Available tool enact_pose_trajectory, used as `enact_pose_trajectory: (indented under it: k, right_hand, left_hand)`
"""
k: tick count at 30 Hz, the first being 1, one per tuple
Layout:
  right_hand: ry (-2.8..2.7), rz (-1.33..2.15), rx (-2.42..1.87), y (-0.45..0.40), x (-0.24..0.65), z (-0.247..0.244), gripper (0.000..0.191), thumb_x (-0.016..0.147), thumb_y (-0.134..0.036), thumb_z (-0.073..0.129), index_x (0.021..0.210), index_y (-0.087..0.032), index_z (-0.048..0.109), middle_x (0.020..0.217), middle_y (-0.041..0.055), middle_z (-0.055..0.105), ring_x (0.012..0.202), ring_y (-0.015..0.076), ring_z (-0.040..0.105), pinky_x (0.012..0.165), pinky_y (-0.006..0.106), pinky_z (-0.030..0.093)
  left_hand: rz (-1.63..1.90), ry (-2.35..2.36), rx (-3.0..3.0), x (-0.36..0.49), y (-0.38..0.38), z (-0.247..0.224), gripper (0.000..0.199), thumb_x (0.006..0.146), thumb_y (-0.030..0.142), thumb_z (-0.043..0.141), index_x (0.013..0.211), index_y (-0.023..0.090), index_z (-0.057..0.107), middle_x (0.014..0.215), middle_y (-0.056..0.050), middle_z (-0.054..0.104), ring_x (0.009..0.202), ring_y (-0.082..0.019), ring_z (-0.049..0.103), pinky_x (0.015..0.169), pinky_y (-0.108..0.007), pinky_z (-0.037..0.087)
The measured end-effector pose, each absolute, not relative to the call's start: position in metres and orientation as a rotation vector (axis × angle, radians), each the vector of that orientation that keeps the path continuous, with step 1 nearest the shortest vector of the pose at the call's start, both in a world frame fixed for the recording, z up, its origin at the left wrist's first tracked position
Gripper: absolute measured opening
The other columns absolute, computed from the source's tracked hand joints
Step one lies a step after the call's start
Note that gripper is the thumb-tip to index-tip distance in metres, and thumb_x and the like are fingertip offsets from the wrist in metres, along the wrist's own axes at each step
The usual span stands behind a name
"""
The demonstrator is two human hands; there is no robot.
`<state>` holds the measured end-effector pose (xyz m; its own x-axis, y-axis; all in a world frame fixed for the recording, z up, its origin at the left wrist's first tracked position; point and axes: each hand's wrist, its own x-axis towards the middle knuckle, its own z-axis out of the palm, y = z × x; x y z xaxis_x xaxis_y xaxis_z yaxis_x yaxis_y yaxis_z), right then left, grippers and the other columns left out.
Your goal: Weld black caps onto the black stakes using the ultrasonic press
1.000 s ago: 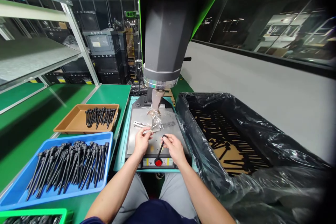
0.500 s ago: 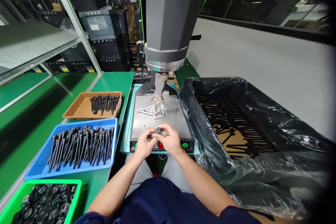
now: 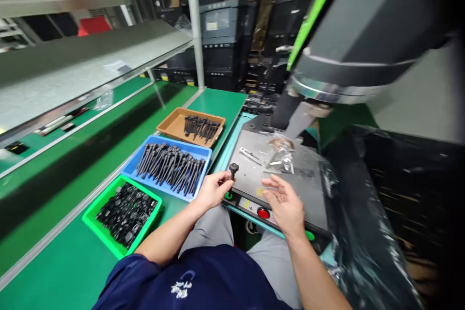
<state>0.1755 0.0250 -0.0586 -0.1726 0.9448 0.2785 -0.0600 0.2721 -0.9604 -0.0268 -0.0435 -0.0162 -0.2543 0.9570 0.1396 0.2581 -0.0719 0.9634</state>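
My left hand (image 3: 215,189) pinches a black bolt-shaped part (image 3: 233,168) upright, its wide head on top and its shaft partly hidden by the fingers. It is at the front left corner of the machine's grey metal base plate (image 3: 250,177). My right hand (image 3: 285,203) is over the front of the plate, fingers apart and slightly curled, with nothing visible in it. A small fixture wrapped in clear film (image 3: 281,157) sits on the plate beneath the machine's metal tip (image 3: 301,118). Near my right hand is a red button (image 3: 263,213).
To the left stand a blue tray (image 3: 127,167) of similar black parts, a brown tray (image 3: 172,121) with more, and a green bin (image 3: 103,232) of small black pieces. The machine head (image 3: 348,53) overhangs the right. Black plastic sheeting (image 3: 366,232) lines a box at far right.
The view has turned left. My hands, together around the part before, are now apart: the left holds it upright and the right has let go.
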Motion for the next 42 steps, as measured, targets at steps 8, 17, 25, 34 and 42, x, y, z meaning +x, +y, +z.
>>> enact_pose_trajectory:
  k: [8,17,25,34,42]
  right_hand:
    - [-1.392,1.331,-0.943,0.022,0.177,-0.083,0.045,0.074,-0.05,0.078,0.104,-0.018,0.068,0.089,0.0102,0.074,0.083,0.0238,0.072,0.076,0.038,0.062]
    - [-1.356,1.448,-1.024,0.021,0.18,-0.091,0.044,0.069,-0.052,0.082,0.097,-0.019,0.072,0.087,0.0084,0.075,0.081,0.0221,0.072,0.075,0.03,0.062]
    - [-1.325,1.495,-1.129,0.013,0.181,-0.094,0.049,0.063,-0.056,0.083,0.094,-0.019,0.073,0.086,0.0081,0.075,0.081,0.0217,0.072,0.074,0.028,0.061]
    - [-1.349,1.483,-1.158,0.014,0.183,-0.087,0.051,0.064,-0.058,0.082,0.092,-0.018,0.073,0.085,0.0096,0.076,0.078,0.0244,0.073,0.071,0.032,0.062]
    - [-1.402,1.36,-1.089,0.022,0.185,-0.064,0.045,0.067,-0.055,0.08,0.092,-0.018,0.073,0.083,0.0097,0.075,0.078,0.0252,0.073,0.073,0.034,0.063]
  left_hand:
    - [0.97,2.512,1.288,-0.185,-0.09,0.003,0.019,0.081,0.028,0.062,0.097,0.02,0.071,0.091,-0.003,0.073,0.082,-0.019,0.066,0.078,-0.029,0.048]
    - [0.272,2.832,1.043,-0.27,-0.089,-0.024,0.018,0.081,0.027,0.064,0.097,0.021,0.071,0.1,-0.006,0.074,0.095,-0.022,0.067,0.081,-0.028,0.05]
    - [0.191,2.848,1.053,-0.293,-0.076,-0.029,0.024,0.082,0.026,0.064,0.104,0.022,0.072,0.108,-0.008,0.074,0.103,-0.025,0.066,0.084,-0.031,0.051]
    - [0.155,2.805,1.09,-0.296,-0.084,-0.034,0.028,0.085,0.03,0.063,0.109,0.02,0.071,0.11,-0.009,0.073,0.104,-0.025,0.066,0.085,-0.031,0.05]
    - [0.14,2.777,1.149,-0.295,-0.09,-0.033,0.029,0.083,0.023,0.063,0.11,0.019,0.071,0.109,-0.009,0.073,0.103,-0.025,0.067,0.086,-0.03,0.051]
